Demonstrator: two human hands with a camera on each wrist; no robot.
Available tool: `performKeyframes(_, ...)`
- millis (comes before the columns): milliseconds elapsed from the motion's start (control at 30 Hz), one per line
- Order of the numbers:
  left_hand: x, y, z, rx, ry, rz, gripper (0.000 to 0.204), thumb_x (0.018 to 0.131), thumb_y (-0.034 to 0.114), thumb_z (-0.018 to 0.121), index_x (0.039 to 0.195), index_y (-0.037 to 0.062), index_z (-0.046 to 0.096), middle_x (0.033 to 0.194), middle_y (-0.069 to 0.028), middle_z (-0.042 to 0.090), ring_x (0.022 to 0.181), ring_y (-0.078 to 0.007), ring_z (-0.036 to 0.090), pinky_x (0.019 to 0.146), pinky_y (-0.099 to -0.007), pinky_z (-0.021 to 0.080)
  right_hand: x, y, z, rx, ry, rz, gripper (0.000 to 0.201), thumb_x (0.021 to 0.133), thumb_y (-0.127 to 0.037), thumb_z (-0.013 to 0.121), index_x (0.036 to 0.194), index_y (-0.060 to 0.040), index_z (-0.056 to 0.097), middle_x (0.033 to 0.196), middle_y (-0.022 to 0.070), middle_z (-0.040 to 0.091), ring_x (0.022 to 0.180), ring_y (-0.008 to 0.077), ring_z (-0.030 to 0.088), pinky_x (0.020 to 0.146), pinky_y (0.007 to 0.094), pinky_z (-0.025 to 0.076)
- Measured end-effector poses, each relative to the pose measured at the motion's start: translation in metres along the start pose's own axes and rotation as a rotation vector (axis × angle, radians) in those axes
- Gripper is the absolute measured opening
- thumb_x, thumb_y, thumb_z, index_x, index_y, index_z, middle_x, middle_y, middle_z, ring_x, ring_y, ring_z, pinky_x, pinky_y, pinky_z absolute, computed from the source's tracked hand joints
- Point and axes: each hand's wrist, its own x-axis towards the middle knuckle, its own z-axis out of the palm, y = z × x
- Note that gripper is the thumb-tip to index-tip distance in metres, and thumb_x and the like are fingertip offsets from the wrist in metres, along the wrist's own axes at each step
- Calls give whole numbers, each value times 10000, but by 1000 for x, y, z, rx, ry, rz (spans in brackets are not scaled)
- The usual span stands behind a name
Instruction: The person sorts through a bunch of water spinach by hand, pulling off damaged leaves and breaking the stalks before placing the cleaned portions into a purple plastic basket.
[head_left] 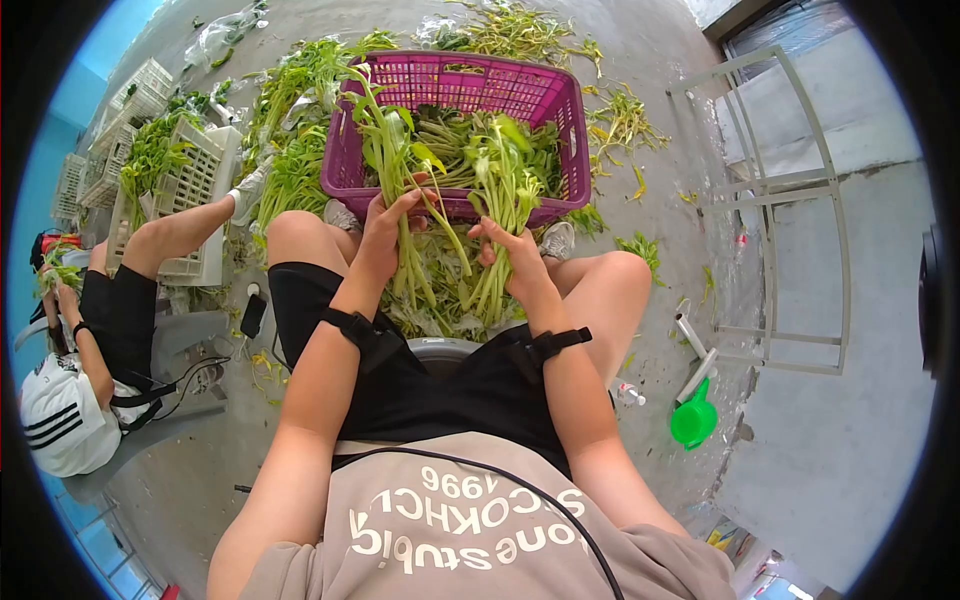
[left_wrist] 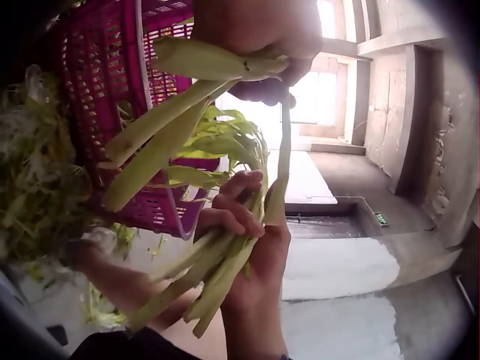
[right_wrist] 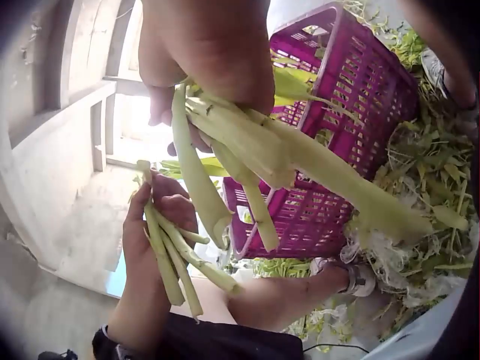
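One bunch of leafy stalks (head_left: 388, 150) is gripped in the left hand (head_left: 388, 228) and a second bunch (head_left: 505, 172) in the right hand (head_left: 514, 258), both held side by side at the near edge of the purple crate (head_left: 578, 150), neither hand clearly nearer, leafy ends pointed toward it, bare ends toward the person (head_left: 460, 500).

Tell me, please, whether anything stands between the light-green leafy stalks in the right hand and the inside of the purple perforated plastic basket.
Only the near rim of the basket does, just ahead of the right hand; the stalks appear to reach over it at their leafy ends. Nothing else visible stands between.
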Motion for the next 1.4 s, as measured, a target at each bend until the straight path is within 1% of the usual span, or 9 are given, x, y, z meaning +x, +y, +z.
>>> performKeyframes(67, 0, -1, -1, 7, 11, 3, 406, 961, 220, 665, 1329, 67, 589, 1057, -34, 723, 941, -108, 684, 730, -249, 514, 2, 2, -3, -17, -80, 67, 303, 917, -214, 748, 1087, -4, 611, 906, 109, 713, 558, 116, 520, 528, 278, 436)
performKeyframes(200, -2, 3, 4, 14, 40, 27, 395, 967, 207, 658, 1327, 63, 583, 1056, -32, 721, 933, -107, 681, 739, -258, 514, -7, -3, 9, -131, 9, 162, 220, 947, -204, 706, 1054, -34, 618, 867, 107, 685, 533, 111, 480, 529, 274, 415)
performKeyframes(300, 0, 0, 2, 7, 31, 41, 373, 973, 195, 650, 1318, 63, 591, 1057, -34, 721, 927, -102, 677, 741, -256, 516, -10, -5, 7, -24, -108, 239, 232, 931, -198, 719, 1060, -32, 619, 854, 110, 683, 521, 109, 467, 525, 263, 404)
performKeyframes(433, 0, -3, 3, 11, 47, 57, 347, 978, 190, 659, 1298, 64, 608, 1055, -35, 721, 880, -101, 673, 703, -255, 520, -9, -4, 9, -102, -33, 145, 243, 899, -165, 750, 1056, -30, 624, 845, 106, 679, 519, 107, 464, 516, 260, 400)
performKeyframes(600, 9, -16, -5, 118, 347, 65, 332, 963, 228, 713, 1236, 56, 633, 965, -35, 699, 658, -104, 630, 554, -257, 492, -5, -3, 6, -236, 20, 18, 225, 847, -117, 799, 987, -31, 645, 822, 73, 660, 539, 112, 488, 505, 267, 404)
performKeyframes(800, 12, -18, -12, -3, 321, 116, 269, 945, 221, 737, 1126, 50, 634, 800, -24, 618, 501, -105, 541, 485, -268, 451, 1, 4, 0, -229, 54, -24, 257, 779, -107, 853, 930, -12, 667, 797, 60, 676, 534, 122, 530, 497, 268, 420)
performKeyframes(1033, 7, -13, -14, -147, 385, 116, 204, 936, 174, 741, 1061, 56, 631, 674, 6, 513, 456, -85, 459, 448, -262, 389, 0, 3, 5, -291, 83, -72, 245, 775, -87, 848, 920, -12, 666, 770, 39, 656, 530, 115, 530, 497, 265, 414)
performKeyframes(1333, 1, -14, 7, -10, 260, -42, 241, 910, 182, 771, 1084, 59, 658, 643, 23, 499, 450, -81, 433, 456, -264, 353, 0, 5, 7, -327, 88, -89, 250, 775, -90, 851, 929, -9, 670, 773, 36, 658, 546, 111, 537, 497, 262, 417)
performKeyframes(1400, -1, -17, 13, 24, 238, -117, 229, 882, 183, 799, 1014, 42, 677, 623, 23, 513, 448, -81, 426, 435, -252, 334, 0, 6, 7, -337, 81, -94, 251, 777, -92, 851, 932, -8, 672, 776, 35, 658, 551, 111, 539, 496, 263, 417)
